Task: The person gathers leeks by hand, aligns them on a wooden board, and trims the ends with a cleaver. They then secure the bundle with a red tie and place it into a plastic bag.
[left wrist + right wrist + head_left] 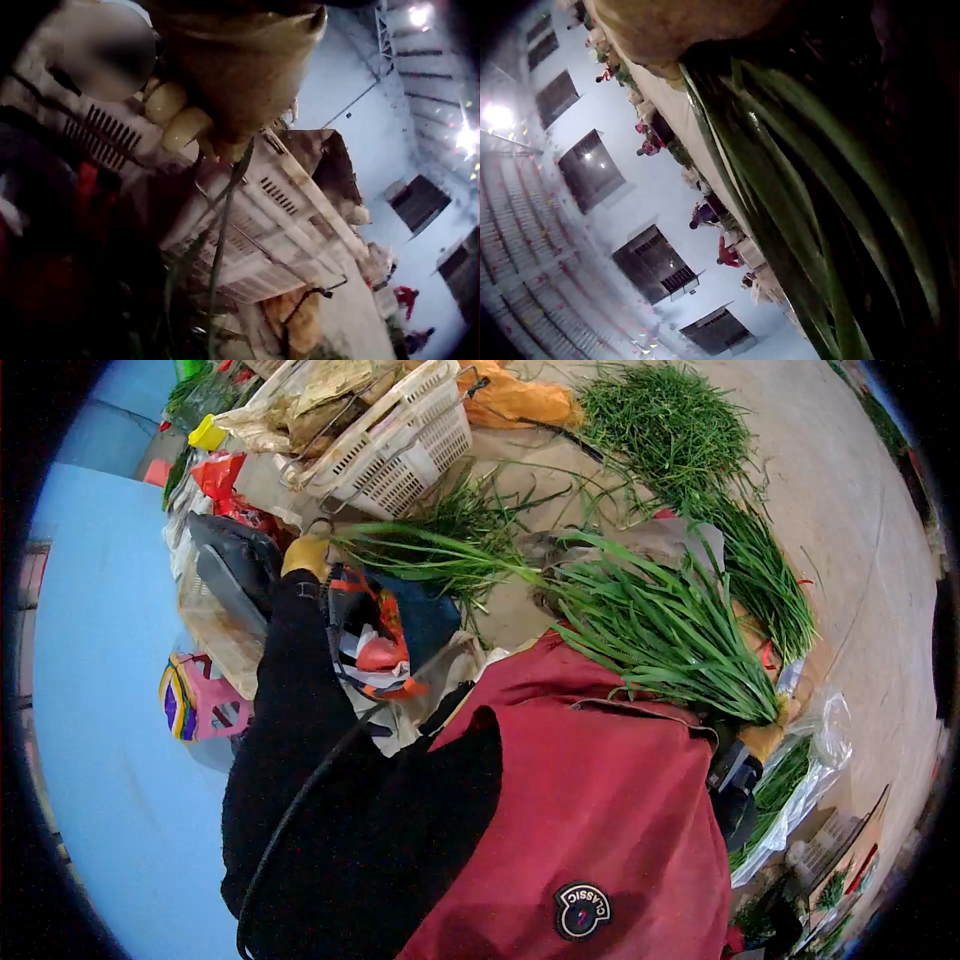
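Observation:
My left hand (307,555), in a tan glove, pinches the ends of a few long green leaves (410,550). In the left wrist view its fingers (186,127) are curled, and thin blades hang down from them. At the right side of the lap, my right hand (765,738), gloved too, grips the base of a thick bunch of chive-like greens (655,625). Their blades fan out over the red apron (600,790). Close up in the right wrist view, the flat blades (780,172) run down from beneath the glove, whose fingers are mostly hidden.
A white plastic basket (410,445) stands ahead on the left. Heaps of cut greens (665,425) lie on the floor beyond the lap. A pink stool (215,705) is at the left, and a clear plastic bag (810,780) holding greens lies at the right.

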Demonstrator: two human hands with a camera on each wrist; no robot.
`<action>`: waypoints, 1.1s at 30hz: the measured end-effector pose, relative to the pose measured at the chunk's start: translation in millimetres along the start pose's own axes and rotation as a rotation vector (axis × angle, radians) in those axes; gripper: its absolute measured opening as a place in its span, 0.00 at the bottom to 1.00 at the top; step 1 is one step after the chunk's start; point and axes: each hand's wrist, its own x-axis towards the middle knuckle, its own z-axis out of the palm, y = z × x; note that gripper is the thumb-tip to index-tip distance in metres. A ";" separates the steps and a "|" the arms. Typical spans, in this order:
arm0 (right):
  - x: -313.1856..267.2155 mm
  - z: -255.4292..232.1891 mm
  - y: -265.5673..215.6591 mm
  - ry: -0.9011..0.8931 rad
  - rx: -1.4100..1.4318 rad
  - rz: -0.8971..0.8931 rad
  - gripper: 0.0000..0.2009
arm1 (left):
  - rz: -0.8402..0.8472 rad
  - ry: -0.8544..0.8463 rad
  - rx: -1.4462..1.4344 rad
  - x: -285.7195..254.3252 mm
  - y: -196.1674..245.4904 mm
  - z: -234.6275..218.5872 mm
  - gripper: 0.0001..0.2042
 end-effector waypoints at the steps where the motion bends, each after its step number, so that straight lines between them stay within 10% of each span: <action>1: -6.2 4.4 -6.3 0.016 -0.019 0.009 0.21 | -0.063 -0.040 -0.177 1.9 25.5 -16.1 0.18; 3: -11.0 10.1 -10.3 0.004 -0.063 0.002 0.21 | 0.052 0.092 -0.012 7.9 46.4 -28.9 0.20; 6: 2.3 -2.0 -3.1 -0.062 -0.111 -0.009 0.20 | -0.644 -0.030 -1.230 6.0 81.7 -102.3 0.17; 17: 29.5 -25.4 22.2 -0.146 -0.109 -0.194 0.19 | -0.287 0.314 -1.157 45.1 45.0 -166.1 0.13; 23: 14.4 -13.5 5.1 -0.335 0.434 0.350 0.25 | -0.276 0.480 -1.295 48.4 59.1 -260.5 0.11; 33: 25.1 -18.6 18.9 -0.113 0.347 0.113 0.20 | -0.028 0.666 -1.100 82.7 38.6 -363.5 0.11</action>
